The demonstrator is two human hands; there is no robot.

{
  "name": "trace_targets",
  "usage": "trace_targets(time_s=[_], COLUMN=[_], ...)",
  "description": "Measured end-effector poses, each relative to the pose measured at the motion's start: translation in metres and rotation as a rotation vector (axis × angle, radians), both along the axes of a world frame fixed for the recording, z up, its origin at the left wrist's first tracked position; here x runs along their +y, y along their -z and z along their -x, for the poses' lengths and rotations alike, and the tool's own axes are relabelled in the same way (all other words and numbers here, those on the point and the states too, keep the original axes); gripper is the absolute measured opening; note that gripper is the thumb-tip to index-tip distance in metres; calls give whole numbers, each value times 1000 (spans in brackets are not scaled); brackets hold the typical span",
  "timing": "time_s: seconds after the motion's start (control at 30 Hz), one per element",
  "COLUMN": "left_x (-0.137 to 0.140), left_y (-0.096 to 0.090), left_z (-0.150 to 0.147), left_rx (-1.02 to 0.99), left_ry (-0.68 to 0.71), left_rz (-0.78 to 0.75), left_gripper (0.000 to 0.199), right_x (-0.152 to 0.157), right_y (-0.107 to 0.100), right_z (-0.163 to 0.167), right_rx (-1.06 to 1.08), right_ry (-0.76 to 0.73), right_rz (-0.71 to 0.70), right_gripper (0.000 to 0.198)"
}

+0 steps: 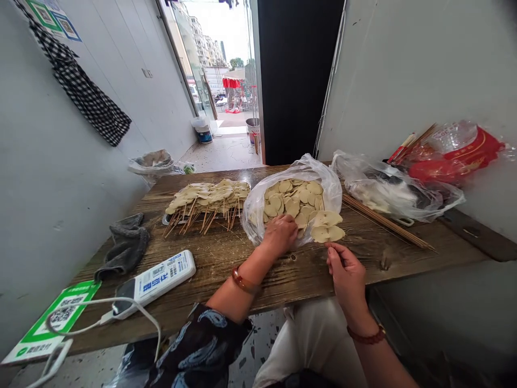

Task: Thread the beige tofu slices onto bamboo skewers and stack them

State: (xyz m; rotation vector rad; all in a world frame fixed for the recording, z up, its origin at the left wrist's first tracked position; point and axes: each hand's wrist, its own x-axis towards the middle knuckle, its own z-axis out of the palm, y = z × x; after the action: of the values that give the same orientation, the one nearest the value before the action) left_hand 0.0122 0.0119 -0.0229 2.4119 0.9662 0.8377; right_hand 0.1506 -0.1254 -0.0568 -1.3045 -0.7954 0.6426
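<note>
My right hand [346, 269] pinches the lower end of a thin wooden skewer just above the table's front edge. Two pale, flat oval slices [328, 234] are threaded on that skewer, one above the other. At the near rim of a clear plastic bag [251, 218], my left hand [280, 235] has its fingers curled down among loose slices [293, 205]; the fingertips are hidden. Many such slices fill the bag. Left of it lies a pile of skewered slices [210, 195], the stick ends pointing toward me.
Bare skewers [383, 221] lie right of the bag, beside another plastic bag [404, 194] and red packaging [456, 159]. A dark cloth [123, 245], a white power bank [163, 275] with a cable, and a green QR card [52, 318] occupy the wooden table's [218, 258] left side.
</note>
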Motion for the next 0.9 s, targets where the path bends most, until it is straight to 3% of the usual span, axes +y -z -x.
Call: trace_targets(time_s=[0.07,0.17,0.27,0.33,0.5,0.67,0.9], left_x=[5,14,19,19,16,18,20], left_y=[0,0,-2,-5,-11,-16,-15], left_z=[1,6,11,13,15,19,21], left_rx=[-141,-452,-744,-841,-959,-1077,-1084], left_ry=[-84,-208,-214,-177,-60,12,-20], left_rz=[104,463,800,899,998,1071,993], left_gripper=[13,10,9,8,12,19,42], right_x=[0,0,-2,-3,-2,0,-1], right_y=[1,2,1,0,-3,-5,-9], right_z=[0,-1,-1,-1,-3,-6,-7], right_rx=[-16,-27,-16,-16,-94,-207,-306], right_ry=[10,3,-43,-66,-124,-285,-370], right_rz=[-5,7,31,45,95,123,128], right_gripper=[35,35,33,32,32,31,31])
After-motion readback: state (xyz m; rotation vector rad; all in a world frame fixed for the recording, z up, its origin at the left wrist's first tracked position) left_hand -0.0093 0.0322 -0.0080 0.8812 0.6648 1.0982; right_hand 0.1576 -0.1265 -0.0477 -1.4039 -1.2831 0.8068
